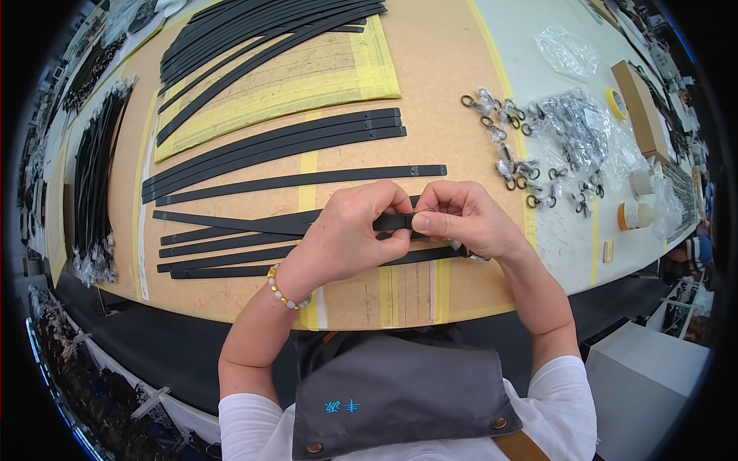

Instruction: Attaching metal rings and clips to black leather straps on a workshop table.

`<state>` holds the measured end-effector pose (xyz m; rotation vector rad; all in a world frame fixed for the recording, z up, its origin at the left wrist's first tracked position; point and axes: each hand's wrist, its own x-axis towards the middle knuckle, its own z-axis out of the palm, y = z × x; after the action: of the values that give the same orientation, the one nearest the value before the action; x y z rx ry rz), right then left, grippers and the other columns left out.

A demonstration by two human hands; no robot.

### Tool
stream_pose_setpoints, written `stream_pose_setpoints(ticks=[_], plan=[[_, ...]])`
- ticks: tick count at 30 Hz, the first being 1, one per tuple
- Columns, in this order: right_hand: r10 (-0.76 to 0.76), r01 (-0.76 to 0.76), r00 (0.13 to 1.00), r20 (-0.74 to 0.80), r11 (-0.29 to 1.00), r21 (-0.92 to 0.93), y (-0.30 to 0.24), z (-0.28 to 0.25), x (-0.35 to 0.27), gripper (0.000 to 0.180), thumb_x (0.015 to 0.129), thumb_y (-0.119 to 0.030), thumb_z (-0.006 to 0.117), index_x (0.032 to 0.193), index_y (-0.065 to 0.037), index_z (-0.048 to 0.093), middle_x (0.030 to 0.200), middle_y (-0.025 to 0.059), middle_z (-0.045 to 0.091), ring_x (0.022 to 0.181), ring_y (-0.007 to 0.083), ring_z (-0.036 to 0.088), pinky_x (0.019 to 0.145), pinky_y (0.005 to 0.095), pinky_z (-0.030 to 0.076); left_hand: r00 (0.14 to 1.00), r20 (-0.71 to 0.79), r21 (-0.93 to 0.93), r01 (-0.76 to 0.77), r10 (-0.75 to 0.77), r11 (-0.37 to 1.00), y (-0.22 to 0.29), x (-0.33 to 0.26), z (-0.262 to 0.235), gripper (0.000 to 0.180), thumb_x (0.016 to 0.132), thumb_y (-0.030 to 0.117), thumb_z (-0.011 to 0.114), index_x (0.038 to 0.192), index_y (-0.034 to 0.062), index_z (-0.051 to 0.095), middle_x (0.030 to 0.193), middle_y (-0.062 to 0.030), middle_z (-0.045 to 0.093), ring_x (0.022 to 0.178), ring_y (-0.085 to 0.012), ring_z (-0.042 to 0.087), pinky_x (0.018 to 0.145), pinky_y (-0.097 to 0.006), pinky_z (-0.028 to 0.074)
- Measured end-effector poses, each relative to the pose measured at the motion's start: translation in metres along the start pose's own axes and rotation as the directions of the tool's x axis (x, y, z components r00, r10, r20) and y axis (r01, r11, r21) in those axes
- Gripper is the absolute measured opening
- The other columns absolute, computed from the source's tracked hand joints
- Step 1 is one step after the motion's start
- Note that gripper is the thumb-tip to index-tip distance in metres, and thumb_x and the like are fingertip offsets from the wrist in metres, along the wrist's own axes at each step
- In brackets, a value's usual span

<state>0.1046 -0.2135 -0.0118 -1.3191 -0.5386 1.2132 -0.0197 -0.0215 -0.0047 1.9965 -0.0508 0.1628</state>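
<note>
My left hand (350, 230) pinches a flat black strap (392, 223) close to its right end, thumb below and fingers above. Against that same end, my right hand (467, 219) presses its thumb and forefinger together, with a thin dark metal ring (427, 210) showing at the fingertips. A bit of shiny metal or clear wrap shows below the right palm, partly hidden. Under and beside my hands, several black straps (231, 240) lie crosswise on the tan board. Just beyond them rests a single strap (307, 184), with a small group of straps (277, 147) behind it.
A thick fan of straps (254, 38) covers a yellow-taped board (377, 69) at the back. To the right lie plastic-wrapped metal hooks (511, 154), a clear bag (573, 127), a tape roll (616, 103) and a cardboard box (639, 111). Bundled black straps (100, 169) lie far left.
</note>
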Motion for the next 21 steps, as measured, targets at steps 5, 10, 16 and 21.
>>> stream_pose_setpoints(ticks=[5, 10, 16, 21], plan=[[-0.005, 0.005, 1.0, -0.005, 1.0, -0.026, 0.0008, -0.0007, 0.0001, 0.021, 0.097, -0.022, 0.077, 0.091, -0.005, 0.068, 0.081, -0.0066, 0.062, 0.071, -0.0003, 0.05, 0.061, 0.0188, 0.04, 1.0, 0.007, 0.015, 0.017, -0.018, 1.0, 0.001, 0.0, 0.0006, 0.02, 0.077, 0.002, 0.075, 0.092, -0.0008, 0.062, 0.081, -0.0112, 0.068, 0.072, -0.0201, 0.07, 0.06, -0.031, 0.058], [-0.012, 0.012, 1.0, 0.0, 0.999, -0.033, 0.0037, -0.0012, 0.0001, 0.02, 0.097, -0.021, 0.077, 0.09, -0.005, 0.068, 0.079, -0.0077, 0.06, 0.07, -0.0008, 0.048, 0.06, 0.0185, 0.038, 1.0, -0.019, 0.022, -0.009, 0.01, 1.0, 0.0002, -0.0006, 0.0028, 0.018, 0.077, 0.0, 0.075, 0.09, -0.0006, 0.063, 0.078, -0.0084, 0.066, 0.07, -0.015, 0.066, 0.061, -0.027, 0.055], [-0.015, 0.013, 0.999, -0.028, 0.997, -0.07, 0.008, 0.0009, -0.0001, 0.02, 0.097, -0.021, 0.077, 0.091, -0.004, 0.068, 0.079, -0.0078, 0.06, 0.071, -0.001, 0.048, 0.06, 0.0187, 0.038, 0.995, -0.056, 0.061, -0.074, 0.078, 0.995, -0.0048, -0.0021, 0.0068, 0.019, 0.076, 0.0, 0.077, 0.089, 0.0, 0.064, 0.075, -0.0053, 0.065, 0.067, -0.0109, 0.064, 0.059, -0.024, 0.053], [-0.013, 0.006, 0.999, -0.044, 0.988, -0.157, 0.0064, 0.0004, -0.0013, 0.016, 0.098, -0.018, 0.075, 0.096, -0.003, 0.068, 0.085, -0.0057, 0.064, 0.076, -0.0004, 0.054, 0.065, 0.0181, 0.043, 0.992, -0.067, 0.096, -0.104, 0.111, 0.99, -0.0057, -0.0014, 0.0078, 0.019, 0.076, 0.001, 0.077, 0.089, 0.001, 0.064, 0.075, -0.006, 0.066, 0.066, -0.013, 0.065, 0.058, -0.025, 0.054]])
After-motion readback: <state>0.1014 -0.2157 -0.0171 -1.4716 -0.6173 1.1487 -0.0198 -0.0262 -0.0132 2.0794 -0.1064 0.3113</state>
